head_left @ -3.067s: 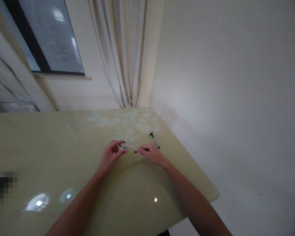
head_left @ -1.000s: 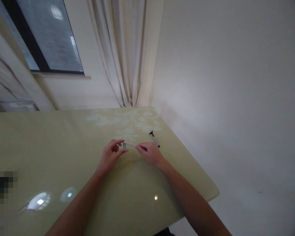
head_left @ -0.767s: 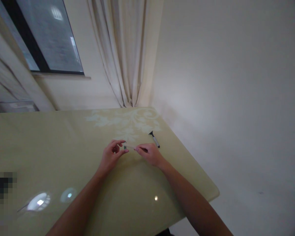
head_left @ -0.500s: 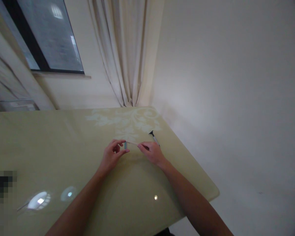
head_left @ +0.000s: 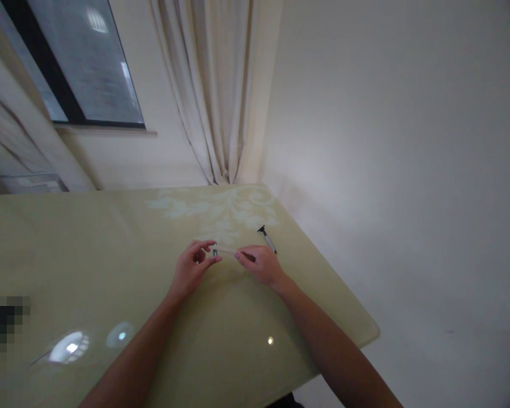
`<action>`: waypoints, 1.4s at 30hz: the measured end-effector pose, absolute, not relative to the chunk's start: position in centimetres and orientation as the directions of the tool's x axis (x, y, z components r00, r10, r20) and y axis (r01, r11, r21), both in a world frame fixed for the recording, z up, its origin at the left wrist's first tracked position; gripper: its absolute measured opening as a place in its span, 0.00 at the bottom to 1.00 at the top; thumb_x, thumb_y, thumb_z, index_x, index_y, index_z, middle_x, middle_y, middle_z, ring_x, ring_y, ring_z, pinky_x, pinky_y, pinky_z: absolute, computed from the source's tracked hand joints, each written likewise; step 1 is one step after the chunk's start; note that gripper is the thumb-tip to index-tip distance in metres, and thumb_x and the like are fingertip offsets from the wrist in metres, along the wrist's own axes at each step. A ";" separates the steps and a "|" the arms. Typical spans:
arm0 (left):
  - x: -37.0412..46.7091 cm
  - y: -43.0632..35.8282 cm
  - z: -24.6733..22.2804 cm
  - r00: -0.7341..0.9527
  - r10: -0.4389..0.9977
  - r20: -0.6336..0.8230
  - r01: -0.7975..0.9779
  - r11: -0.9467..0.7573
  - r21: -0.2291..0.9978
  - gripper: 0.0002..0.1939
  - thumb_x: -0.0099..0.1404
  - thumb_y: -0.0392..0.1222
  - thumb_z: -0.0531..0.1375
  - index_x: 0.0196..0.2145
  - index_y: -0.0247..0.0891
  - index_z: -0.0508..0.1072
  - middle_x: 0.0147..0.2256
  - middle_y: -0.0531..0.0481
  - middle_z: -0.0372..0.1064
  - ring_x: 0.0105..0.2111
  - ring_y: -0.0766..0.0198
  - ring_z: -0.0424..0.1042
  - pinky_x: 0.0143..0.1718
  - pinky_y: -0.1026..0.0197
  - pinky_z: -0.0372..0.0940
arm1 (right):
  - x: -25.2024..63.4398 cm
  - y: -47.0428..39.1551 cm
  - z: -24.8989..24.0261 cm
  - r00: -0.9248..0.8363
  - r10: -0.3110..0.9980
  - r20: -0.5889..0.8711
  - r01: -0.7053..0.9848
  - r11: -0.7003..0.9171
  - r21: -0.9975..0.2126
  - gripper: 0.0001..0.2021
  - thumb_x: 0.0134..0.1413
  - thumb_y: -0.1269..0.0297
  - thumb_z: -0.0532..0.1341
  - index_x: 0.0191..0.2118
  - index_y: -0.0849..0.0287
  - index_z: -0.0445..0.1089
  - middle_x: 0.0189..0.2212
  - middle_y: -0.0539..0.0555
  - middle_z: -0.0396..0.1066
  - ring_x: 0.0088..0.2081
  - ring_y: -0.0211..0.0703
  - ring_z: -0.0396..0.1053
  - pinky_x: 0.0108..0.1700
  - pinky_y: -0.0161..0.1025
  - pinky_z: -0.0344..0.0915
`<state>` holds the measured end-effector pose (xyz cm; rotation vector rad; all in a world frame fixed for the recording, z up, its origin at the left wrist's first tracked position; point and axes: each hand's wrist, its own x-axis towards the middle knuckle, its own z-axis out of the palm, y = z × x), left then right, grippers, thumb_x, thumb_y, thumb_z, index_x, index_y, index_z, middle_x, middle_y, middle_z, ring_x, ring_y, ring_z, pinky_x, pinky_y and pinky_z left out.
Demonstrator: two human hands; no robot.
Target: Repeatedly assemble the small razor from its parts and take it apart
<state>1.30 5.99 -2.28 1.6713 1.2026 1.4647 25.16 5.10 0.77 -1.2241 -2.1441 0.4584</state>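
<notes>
My left hand (head_left: 192, 262) pinches a small narrow piece with dark and silvery stripes, which looks like a razor cartridge (head_left: 215, 250). It stands upright between thumb and forefinger, above the table. To its right, my right hand (head_left: 258, 262) is closed on a thin pale stick (head_left: 226, 250) that points left, its far end touching or lying just in front of the cartridge. The stick's kind is too small to make out. Just behind my right hand a razor handle (head_left: 269, 241), grey with a black head end, lies on the table.
The glossy pale green table (head_left: 221, 351) has a white floral pattern near its far corner and shows light reflections. A wall (head_left: 386, 170) runs along its right side. Curtains (head_left: 212, 85) and a window (head_left: 85, 62) are behind it. A blurred dark patch (head_left: 2, 320) sits at far left.
The stick has shifted slightly left and lower, now across the cartridge's face rather than at its top. Both hands moved a little left. The razor handle stays put.
</notes>
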 end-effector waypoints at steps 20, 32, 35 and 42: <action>1.5 5.9 -2.1 -0.030 0.908 0.419 0.232 -0.401 0.886 0.20 0.53 0.50 0.74 0.43 0.44 0.82 0.33 0.54 0.68 0.24 0.69 0.60 0.26 0.64 0.59 | 26.0 5.7 0.7 -0.449 0.843 0.297 0.549 0.522 -0.653 0.25 0.71 0.46 0.55 0.37 0.59 0.81 0.23 0.50 0.68 0.26 0.38 0.61 0.31 0.36 0.51; 1.6 5.8 -2.1 -0.018 0.909 0.416 0.209 -0.404 0.891 0.19 0.54 0.48 0.73 0.43 0.44 0.82 0.33 0.54 0.68 0.25 0.69 0.60 0.27 0.64 0.59 | 26.1 5.7 0.7 -0.377 0.879 0.291 0.542 0.465 -0.700 0.26 0.69 0.44 0.56 0.37 0.60 0.83 0.24 0.50 0.69 0.26 0.38 0.60 0.31 0.36 0.52; 1.7 5.7 -2.0 -0.015 0.911 0.412 0.194 -0.402 0.895 0.19 0.54 0.49 0.73 0.44 0.44 0.82 0.34 0.54 0.68 0.25 0.69 0.60 0.27 0.63 0.59 | 26.1 5.6 0.9 -0.402 0.870 0.284 0.501 0.469 -0.727 0.26 0.69 0.44 0.57 0.39 0.61 0.83 0.24 0.50 0.69 0.26 0.38 0.60 0.30 0.35 0.52; 1.7 5.5 -1.8 -0.006 0.910 0.415 0.209 -0.405 0.890 0.19 0.55 0.48 0.73 0.44 0.43 0.81 0.34 0.54 0.68 0.25 0.69 0.61 0.28 0.63 0.59 | 26.2 5.7 0.9 -0.371 0.879 0.299 0.554 0.468 -0.689 0.26 0.69 0.45 0.56 0.37 0.61 0.83 0.22 0.50 0.67 0.25 0.37 0.59 0.30 0.35 0.51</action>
